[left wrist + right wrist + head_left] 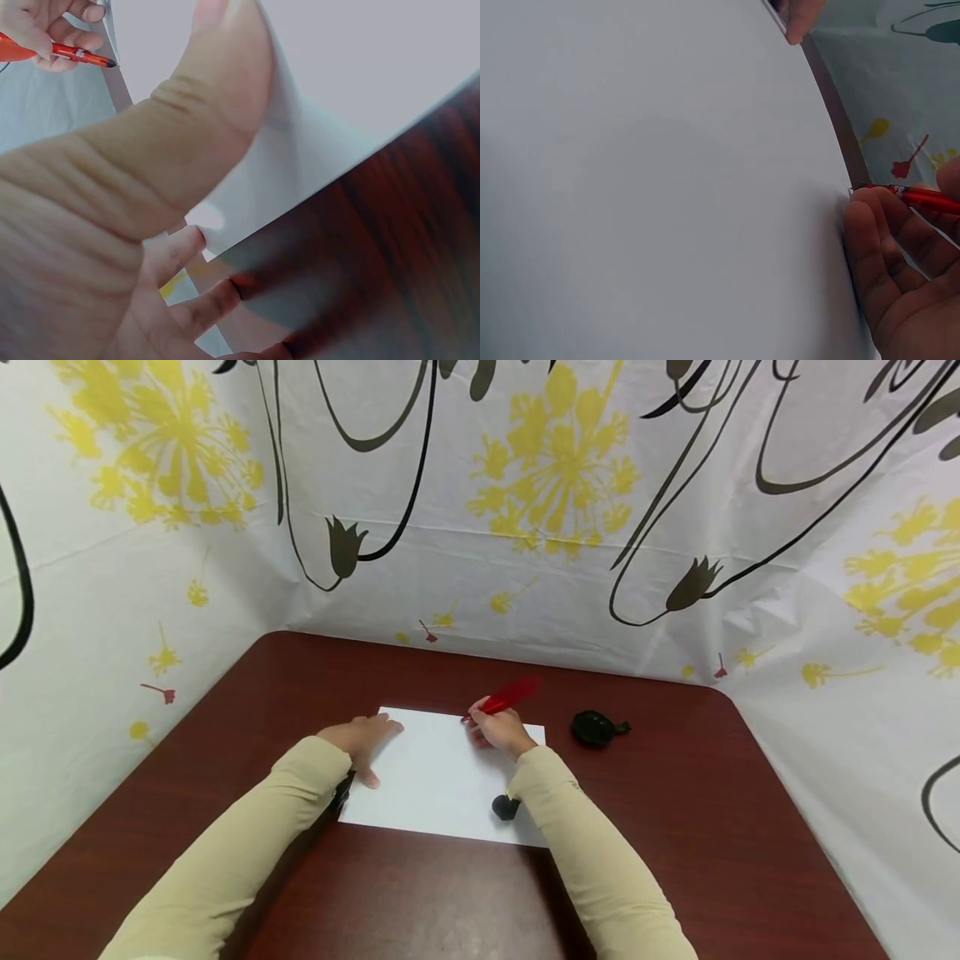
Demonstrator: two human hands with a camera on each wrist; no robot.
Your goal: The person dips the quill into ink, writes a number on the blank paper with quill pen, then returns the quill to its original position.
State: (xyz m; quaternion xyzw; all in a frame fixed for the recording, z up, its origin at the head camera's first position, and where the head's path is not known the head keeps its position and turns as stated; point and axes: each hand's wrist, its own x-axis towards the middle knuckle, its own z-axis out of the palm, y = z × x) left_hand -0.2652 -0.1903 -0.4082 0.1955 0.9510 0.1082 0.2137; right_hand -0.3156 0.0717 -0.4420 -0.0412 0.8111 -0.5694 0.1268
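A blank white sheet of paper lies on the dark red table. My left hand rests at its left edge with fingers spread; in the left wrist view the thumb lies on the paper, and other fingertips reach past its edge onto the wood. Near the sheet's far edge, my right hand pinches a red pen with a broad, feather-like top. Its dark tip is at the paper's far edge in the right wrist view; whether it touches is unclear.
To the right of the paper sits a rounded black object with a short stub. A small dark piece shows by the right wrist. A white patterned curtain hangs behind and beside the table.
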